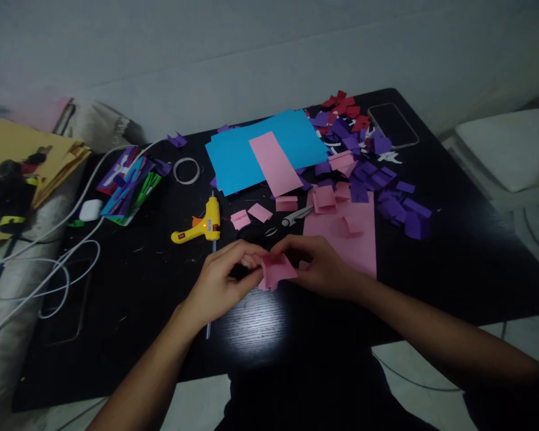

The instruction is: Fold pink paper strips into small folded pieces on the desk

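A small folded piece of pink paper (279,269) is held up over the near part of the black table. My left hand (227,275) pinches its left side between thumb and fingers. On the opposite side, my right hand (317,266) grips the paper's right edge, with the fingertips partly hidden. Just beyond my hands lie scissors (297,215) and a few small pink paper pieces (259,212). To the left rests a yellow glue gun (206,224), with a glue stick (208,329) sticking out toward me.
Blue sheets (233,161) with a pink strip (275,164) lie at the back. Purple folded pieces (404,212), red pieces (344,108) and a phone (393,124) are at the right. A tape roll (186,170), paper scraps (128,185) and white cables (67,263) are left.
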